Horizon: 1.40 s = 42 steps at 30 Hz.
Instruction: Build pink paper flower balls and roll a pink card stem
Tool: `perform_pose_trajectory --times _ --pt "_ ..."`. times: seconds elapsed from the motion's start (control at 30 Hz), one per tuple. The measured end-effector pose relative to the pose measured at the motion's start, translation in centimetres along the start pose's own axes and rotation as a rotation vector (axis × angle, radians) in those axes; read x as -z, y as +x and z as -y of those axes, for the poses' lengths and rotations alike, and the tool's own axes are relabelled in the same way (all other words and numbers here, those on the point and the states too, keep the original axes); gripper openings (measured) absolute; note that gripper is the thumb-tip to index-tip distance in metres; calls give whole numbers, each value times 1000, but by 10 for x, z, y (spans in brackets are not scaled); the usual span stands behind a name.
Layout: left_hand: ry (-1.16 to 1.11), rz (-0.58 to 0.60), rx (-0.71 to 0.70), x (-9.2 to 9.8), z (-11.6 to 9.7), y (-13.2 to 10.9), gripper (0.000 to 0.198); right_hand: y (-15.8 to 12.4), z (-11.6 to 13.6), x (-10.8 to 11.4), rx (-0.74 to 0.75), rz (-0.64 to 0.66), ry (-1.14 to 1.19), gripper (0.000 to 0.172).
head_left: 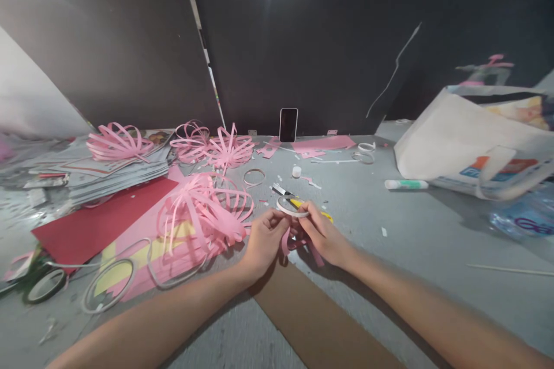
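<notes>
- Brown flat cardboard strip [320, 317] lies nearest you on the grey table [437, 236], running up toward your hands.
- Your left hand [265, 242] and right hand [328, 234] are close together, fingertips pinched on a slim white ring [291, 213] above the table.
- Pink paper strip [285, 243] hangs below your fingers; its attachment is hidden.
- Caution: uneven squeezing could bend the ring or make it slip.
- Caution: yellow-handled scissors [281, 189] lie just beyond; careless lowering could snag the strip.
- Looped pink paper bundle [227, 225] sits beside your left hand; a sweeping forearm could crush it.
</notes>
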<state>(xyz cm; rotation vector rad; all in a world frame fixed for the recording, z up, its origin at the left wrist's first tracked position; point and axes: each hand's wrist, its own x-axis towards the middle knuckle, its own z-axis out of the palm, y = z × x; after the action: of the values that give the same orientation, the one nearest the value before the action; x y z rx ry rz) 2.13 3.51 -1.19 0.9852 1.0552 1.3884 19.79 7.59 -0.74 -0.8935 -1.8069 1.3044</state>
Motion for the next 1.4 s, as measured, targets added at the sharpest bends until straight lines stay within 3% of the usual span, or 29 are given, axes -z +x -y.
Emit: perform_pose_trajectory --times 0.3,0.57,1.1,1.4 --pt "38 31 -23 3 -2 -2 40 4 -1 -2 7 -85 -98 25" --pt "-53 27 1 2 -3 -2 43 4 1 0 -17 46 -229 21" --pt "10 -31 -24 3 0 -3 35 4 6 1 8 51 -243 21" --pt "36 -47 -42 2 -3 -3 34 3 9 1 25 76 -192 31"
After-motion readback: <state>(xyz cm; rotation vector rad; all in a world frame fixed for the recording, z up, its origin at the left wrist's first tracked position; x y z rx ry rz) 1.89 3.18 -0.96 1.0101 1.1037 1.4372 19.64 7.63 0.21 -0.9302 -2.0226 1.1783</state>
